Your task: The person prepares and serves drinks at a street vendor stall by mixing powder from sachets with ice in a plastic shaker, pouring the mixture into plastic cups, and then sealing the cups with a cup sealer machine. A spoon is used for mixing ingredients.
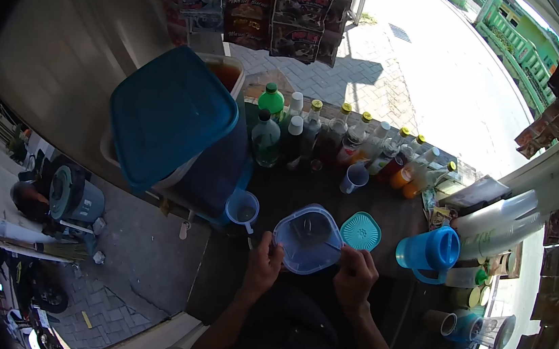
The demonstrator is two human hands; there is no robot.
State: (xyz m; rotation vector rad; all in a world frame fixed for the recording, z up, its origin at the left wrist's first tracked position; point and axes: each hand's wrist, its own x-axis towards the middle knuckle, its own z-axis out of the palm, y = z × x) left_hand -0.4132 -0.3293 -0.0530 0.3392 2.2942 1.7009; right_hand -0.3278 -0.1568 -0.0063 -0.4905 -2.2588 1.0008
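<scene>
A clear, squarish plastic container (304, 262) is tilted in front of me, with a little dark matter visible inside it. My left hand (263, 265) is closed on its left rim, thumb uppermost. At the container's right corner my right hand (356, 274) is closed in a pinch on a thin, spoon-like handle that reaches over the rim; its far end is hard to make out. Just beyond that hand lies a round turquoise lid (361, 231). A clear measuring cup (242, 208) stands to the left of the container.
Several glass bottles (354, 141) line the counter's far edge, with another plastic cup (355, 178) before them. A large tub with a teal lid (173, 119) stands left. At right are a blue pitcher (425, 248) and stacked plastic cups (495, 228). Sachets (249, 4) hang above.
</scene>
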